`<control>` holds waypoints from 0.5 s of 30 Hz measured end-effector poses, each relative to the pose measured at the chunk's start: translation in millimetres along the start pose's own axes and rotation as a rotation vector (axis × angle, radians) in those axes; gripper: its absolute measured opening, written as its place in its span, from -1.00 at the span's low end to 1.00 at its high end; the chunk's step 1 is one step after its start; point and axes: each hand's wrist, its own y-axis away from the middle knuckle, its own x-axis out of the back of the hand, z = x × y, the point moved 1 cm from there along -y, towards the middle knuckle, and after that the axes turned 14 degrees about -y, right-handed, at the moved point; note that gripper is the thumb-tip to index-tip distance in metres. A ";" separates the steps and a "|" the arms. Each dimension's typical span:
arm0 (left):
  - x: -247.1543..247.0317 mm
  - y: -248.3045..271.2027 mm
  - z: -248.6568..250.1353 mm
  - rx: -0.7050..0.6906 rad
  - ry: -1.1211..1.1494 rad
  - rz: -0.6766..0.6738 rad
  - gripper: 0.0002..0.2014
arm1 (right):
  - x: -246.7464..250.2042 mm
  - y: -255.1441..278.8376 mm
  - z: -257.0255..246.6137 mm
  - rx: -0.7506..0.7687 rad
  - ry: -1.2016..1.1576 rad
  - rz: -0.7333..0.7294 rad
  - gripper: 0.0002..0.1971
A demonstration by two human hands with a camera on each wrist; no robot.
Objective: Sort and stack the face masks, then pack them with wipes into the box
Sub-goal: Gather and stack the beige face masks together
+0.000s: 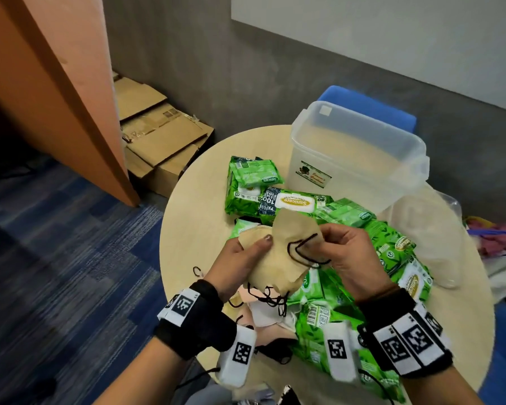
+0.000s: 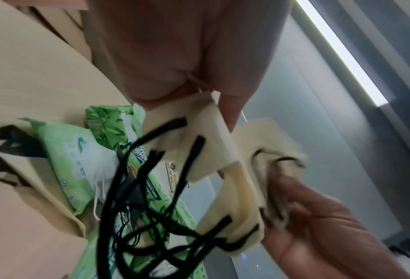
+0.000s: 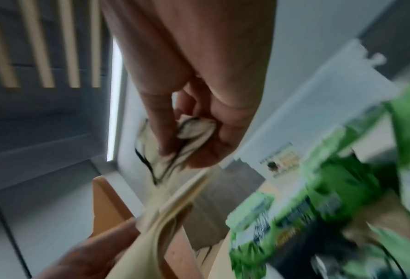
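Both hands hold beige face masks [image 1: 278,255] with black ear loops above the round table [image 1: 187,229]. My left hand [image 1: 246,252] grips a small stack of them from the left, thumb on top. My right hand [image 1: 336,244] pinches the corner and ear loop of the top mask [image 1: 295,229]. In the left wrist view the beige masks [image 2: 213,151] fan out with black loops [image 2: 151,188] dangling. The right wrist view shows my right hand's fingers [image 3: 165,120] curled on crumpled mask fabric [image 3: 194,130]. Green wipe packs [image 1: 275,200] lie behind and to the right. The clear plastic box [image 1: 360,153] stands open at the back.
More masks, pink, white and black [image 1: 269,320], lie on the table under my wrists. A clear plastic bag [image 1: 427,238] lies right of the box. Flattened cardboard boxes [image 1: 158,135] sit on the floor at left, beside an orange panel [image 1: 56,83]. A blue chair [image 1: 371,109] stands behind the table.
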 end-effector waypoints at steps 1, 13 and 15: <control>1.5 -0.7 -1.3 0.017 0.014 -0.002 -0.83 | -1.4 1.4 -6.6 0.081 -0.002 -0.029 -0.76; 5.6 -3.6 0.2 -0.005 0.044 -0.119 -0.76 | -6.2 8.5 -5.2 0.185 0.460 -0.235 -0.72; 6.6 -4.9 -5.3 -0.021 0.024 -0.100 -0.79 | -8.1 12.2 -8.9 0.159 0.368 -0.164 -0.70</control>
